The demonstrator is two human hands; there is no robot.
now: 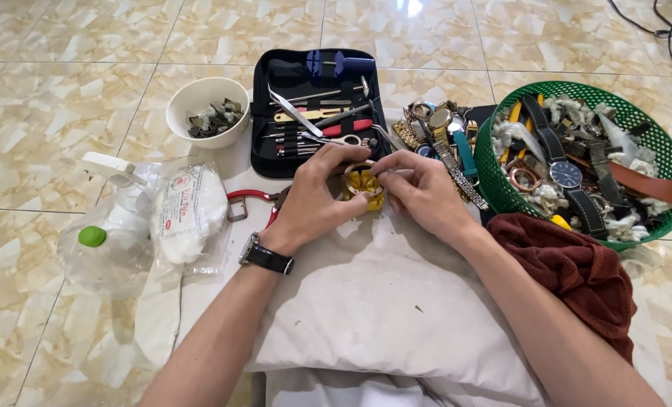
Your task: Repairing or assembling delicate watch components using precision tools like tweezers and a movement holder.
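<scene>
Glossy marbled floor tiles [64, 120]; matt white cloth [381, 301]; green plastic mesh basket [494, 181] at 2 o'clock; shiny metal tools [313, 120] at 12 o'clock.

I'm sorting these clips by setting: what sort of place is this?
Probably a makeshift watch-repair spot on a tiled floor: an open tool case, a green basket of watches, and a white cloth as work surface.

yellow holder [364, 188] half hidden by fingers, cable [664, 34] cut off
</scene>
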